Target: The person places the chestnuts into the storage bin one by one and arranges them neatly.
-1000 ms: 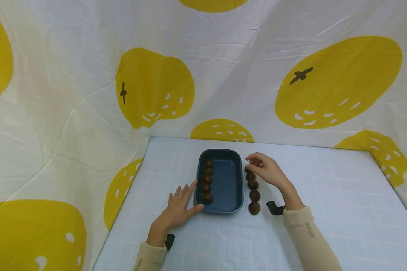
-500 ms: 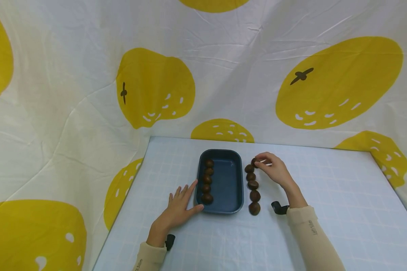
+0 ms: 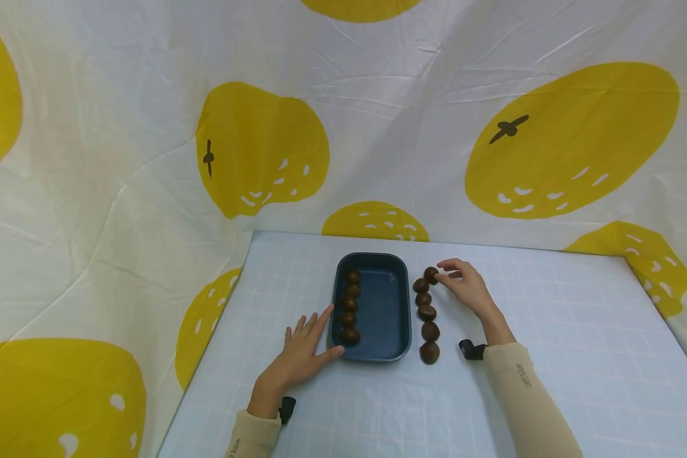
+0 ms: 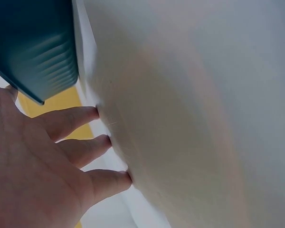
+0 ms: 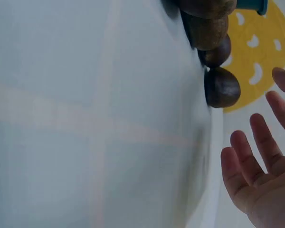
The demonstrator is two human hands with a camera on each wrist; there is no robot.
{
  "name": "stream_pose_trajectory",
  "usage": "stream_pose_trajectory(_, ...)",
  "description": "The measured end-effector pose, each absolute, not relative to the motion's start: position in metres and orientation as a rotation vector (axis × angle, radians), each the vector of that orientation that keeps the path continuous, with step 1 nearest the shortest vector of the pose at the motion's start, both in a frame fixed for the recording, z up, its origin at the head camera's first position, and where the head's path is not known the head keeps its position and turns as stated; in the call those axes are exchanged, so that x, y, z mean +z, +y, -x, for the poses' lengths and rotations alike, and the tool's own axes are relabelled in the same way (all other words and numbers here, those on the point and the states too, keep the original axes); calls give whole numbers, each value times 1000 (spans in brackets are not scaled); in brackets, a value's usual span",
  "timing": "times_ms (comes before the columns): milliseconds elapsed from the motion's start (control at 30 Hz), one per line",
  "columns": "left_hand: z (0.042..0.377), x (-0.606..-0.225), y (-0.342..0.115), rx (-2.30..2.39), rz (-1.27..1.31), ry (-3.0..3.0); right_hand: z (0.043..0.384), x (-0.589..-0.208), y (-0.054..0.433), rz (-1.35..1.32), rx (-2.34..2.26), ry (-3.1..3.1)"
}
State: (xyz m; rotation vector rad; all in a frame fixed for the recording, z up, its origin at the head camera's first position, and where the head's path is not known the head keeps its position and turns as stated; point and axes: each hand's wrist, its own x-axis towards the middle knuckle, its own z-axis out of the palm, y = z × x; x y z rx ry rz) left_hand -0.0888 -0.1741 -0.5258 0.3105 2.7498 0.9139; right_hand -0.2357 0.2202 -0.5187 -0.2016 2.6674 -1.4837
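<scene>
A dark blue rectangular tray (image 3: 380, 318) stands on the table, with several brown chestnuts (image 3: 349, 319) lined up along its left inner side. Outside, right of the tray, several more chestnuts (image 3: 427, 313) form a second line. At that line's far end lies one chestnut (image 3: 430, 275), set slightly to the right. Beside it is my right hand (image 3: 468, 289); the right wrist view shows its fingers (image 5: 263, 137) loosely bent and holding nothing, apart from the nuts. My left hand (image 3: 300, 353) rests spread at the tray's near left corner, some fingertips (image 4: 123, 178) down on the tablecloth.
A pale blue checked cloth (image 3: 578, 331) covers the table. Behind and to the left hangs a white curtain (image 3: 389, 159) with big yellow fruit prints. A black wrist-worn piece (image 3: 472, 350) sticks out by the right sleeve, and another (image 3: 287, 409) by the left.
My right hand has moved slightly right from the line's far end, set a chestnut down there and let go of it. The left hand and tray have stayed put.
</scene>
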Motion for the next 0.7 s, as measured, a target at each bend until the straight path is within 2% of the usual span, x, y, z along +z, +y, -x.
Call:
stream_pose_trajectory(300, 88, -525, -174, 923, -311, 2746, 253, -530, 218, 287, -1322, 2766)
stream_pose_trajectory(700, 88, -526, -174, 934, -321, 2746, 258, -538, 220, 372, -1168, 2817)
